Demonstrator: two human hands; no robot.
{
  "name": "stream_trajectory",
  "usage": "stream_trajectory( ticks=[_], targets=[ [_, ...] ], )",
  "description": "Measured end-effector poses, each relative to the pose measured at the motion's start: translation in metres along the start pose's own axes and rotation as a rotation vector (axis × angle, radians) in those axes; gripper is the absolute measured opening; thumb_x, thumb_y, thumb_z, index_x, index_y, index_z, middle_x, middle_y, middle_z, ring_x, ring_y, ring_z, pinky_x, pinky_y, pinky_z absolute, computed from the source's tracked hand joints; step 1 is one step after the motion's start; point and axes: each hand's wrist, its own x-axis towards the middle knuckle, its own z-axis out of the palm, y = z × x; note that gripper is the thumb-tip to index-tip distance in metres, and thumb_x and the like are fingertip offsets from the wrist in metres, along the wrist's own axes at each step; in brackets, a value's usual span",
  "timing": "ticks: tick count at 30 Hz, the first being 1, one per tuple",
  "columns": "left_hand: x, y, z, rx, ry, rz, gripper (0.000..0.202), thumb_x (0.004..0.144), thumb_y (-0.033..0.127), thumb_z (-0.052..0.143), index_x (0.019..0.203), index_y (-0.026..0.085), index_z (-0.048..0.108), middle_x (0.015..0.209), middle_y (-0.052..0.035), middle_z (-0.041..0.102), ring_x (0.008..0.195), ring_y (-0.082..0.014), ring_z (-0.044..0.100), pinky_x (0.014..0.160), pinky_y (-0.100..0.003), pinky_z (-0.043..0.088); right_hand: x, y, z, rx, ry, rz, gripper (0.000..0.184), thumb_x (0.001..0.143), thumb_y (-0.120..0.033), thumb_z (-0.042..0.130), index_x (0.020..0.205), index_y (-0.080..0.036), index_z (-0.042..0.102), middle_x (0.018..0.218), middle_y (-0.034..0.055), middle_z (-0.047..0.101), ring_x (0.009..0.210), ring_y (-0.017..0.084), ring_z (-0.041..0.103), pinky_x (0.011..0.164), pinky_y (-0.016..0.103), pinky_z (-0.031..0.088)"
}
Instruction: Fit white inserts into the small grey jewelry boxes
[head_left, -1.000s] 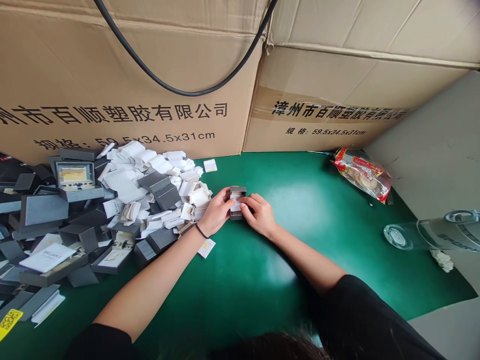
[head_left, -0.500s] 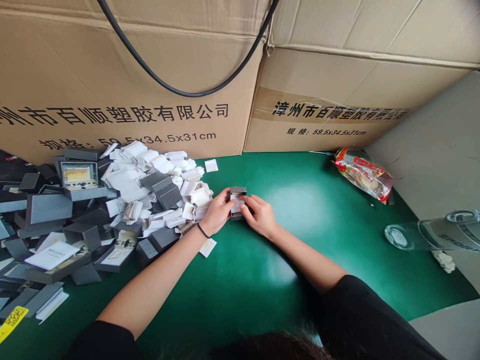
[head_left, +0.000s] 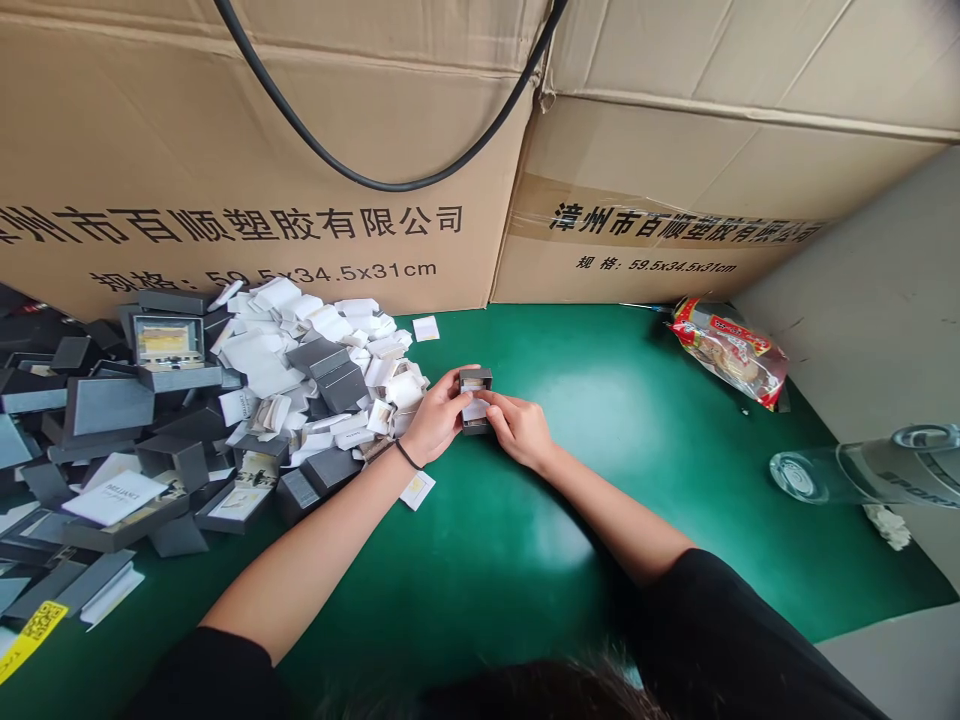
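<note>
A small dark grey jewelry box [head_left: 476, 427] stands opened in front of me, above the green table, with a pale insert [head_left: 474, 408] inside it. My left hand [head_left: 436, 415] is closed round the box's left side, its thumb lying on the insert. From the right, my right hand [head_left: 523, 430] reaches with its index finger into the box, while its thumb rests near the box's right edge and its other fingers are curled. Just left of my left wrist lies a heap of white paper pieces [head_left: 259, 358] with several grey boxes [head_left: 339, 382] among them.
More dark grey boxes [head_left: 112, 405] are piled at the far left, some open. Loose cards [head_left: 418, 490] lie on the green table [head_left: 480, 580]. Cardboard cartons [head_left: 360, 260] wall the back, under a hanging black cable [head_left: 390, 186]. At right are a snack bag [head_left: 727, 350] and a lying clear bottle [head_left: 840, 475].
My right thumb has drawn back from inside the jewelry box to its right edge, leaving the index finger on the insert. My left hand keeps its hold; the view has shifted slightly.
</note>
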Motion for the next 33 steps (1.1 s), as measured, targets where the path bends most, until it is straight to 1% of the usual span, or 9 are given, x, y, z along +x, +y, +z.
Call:
stream_trajectory(
  ticks=[3,6,11,17,23,28,30,31,33],
  targets=[
    [0.0007,-0.0011,-0.0002,-0.017,0.043,0.054,0.039,0.075,0.015,0.061,0.114,0.021,0.054,0.104,-0.0052,0.064,0.088,-0.0157,0.059,0.078,-0.030,0.048,-0.0027,0.0020,0.0017,0.039,0.082,-0.049,0.064,0.098,-0.048,0.013,0.101,-0.018,0.070,0.066,0.0047,0.065,0.060,0.013,0.059,0.059,0.024,0.041],
    [0.0020,-0.0033,-0.0012,-0.029,0.055,0.072,0.040,0.075,0.015,0.061,0.114,0.022,0.054,0.103,-0.0051,0.063,0.088,-0.0161,0.059,0.076,-0.030,0.048,-0.0035,0.0030,0.0030,-0.005,0.052,-0.060,0.067,0.098,-0.049,0.014,0.089,-0.018,0.073,0.059,0.0036,0.060,0.056,0.012,0.055,0.056,0.023,0.038],
    [0.0037,-0.0055,-0.0027,-0.044,0.068,0.083,0.039,0.075,0.015,0.061,0.113,0.022,0.054,0.107,-0.0054,0.062,0.093,-0.0158,0.059,0.077,-0.030,0.048,-0.0026,0.0026,0.0037,-0.059,-0.053,-0.017,0.058,0.098,-0.047,0.020,0.093,-0.019,0.072,0.067,0.0034,0.066,0.063,0.012,0.060,0.057,0.023,0.036],
    [0.0035,-0.0063,-0.0030,-0.039,0.055,0.107,0.038,0.075,0.014,0.062,0.112,0.022,0.056,0.105,-0.0045,0.062,0.091,-0.0139,0.059,0.078,-0.028,0.047,-0.0018,0.0014,0.0032,-0.068,-0.119,0.021,0.049,0.098,-0.045,0.026,0.096,-0.022,0.069,0.077,0.0032,0.070,0.068,0.013,0.062,0.059,0.023,0.036],
    [0.0040,-0.0067,-0.0035,-0.047,0.055,0.098,0.039,0.075,0.015,0.061,0.113,0.021,0.055,0.106,-0.0053,0.062,0.090,-0.0147,0.059,0.075,-0.029,0.048,-0.0032,0.0042,0.0053,-0.102,-0.041,-0.047,0.052,0.099,-0.044,0.025,0.094,-0.020,0.071,0.066,0.0033,0.066,0.062,0.012,0.058,0.056,0.023,0.033],
    [0.0036,-0.0063,-0.0037,-0.044,0.050,0.103,0.037,0.076,0.015,0.062,0.111,0.020,0.056,0.106,-0.0060,0.063,0.094,-0.0158,0.061,0.078,-0.029,0.048,-0.0018,0.0048,0.0052,-0.136,-0.038,-0.073,0.050,0.098,-0.044,0.031,0.077,-0.020,0.069,0.062,0.0018,0.063,0.057,0.011,0.054,0.052,0.024,0.028],
    [0.0022,-0.0053,-0.0029,-0.045,0.030,0.099,0.036,0.075,0.015,0.062,0.111,0.020,0.056,0.104,-0.0065,0.065,0.095,-0.0173,0.062,0.079,-0.031,0.049,-0.0016,0.0039,0.0044,-0.119,0.019,-0.118,0.052,0.098,-0.043,0.030,0.071,-0.018,0.068,0.057,0.0018,0.060,0.053,0.010,0.052,0.051,0.024,0.029],
    [0.0015,-0.0049,-0.0024,-0.050,0.022,0.097,0.036,0.075,0.015,0.062,0.111,0.020,0.056,0.104,-0.0066,0.065,0.095,-0.0182,0.063,0.079,-0.032,0.049,-0.0018,0.0034,0.0039,-0.094,0.065,-0.146,0.054,0.098,-0.042,0.028,0.073,-0.018,0.069,0.055,0.0020,0.059,0.051,0.010,0.051,0.052,0.024,0.030],
    [0.0002,-0.0044,-0.0013,-0.072,0.015,0.095,0.035,0.075,0.015,0.063,0.109,0.020,0.055,0.104,-0.0064,0.066,0.095,-0.0201,0.065,0.081,-0.034,0.050,-0.0026,0.0033,0.0033,-0.037,0.161,-0.201,0.057,0.098,-0.042,0.023,0.082,-0.016,0.071,0.054,0.0025,0.057,0.050,0.011,0.051,0.054,0.024,0.034]
  ],
)
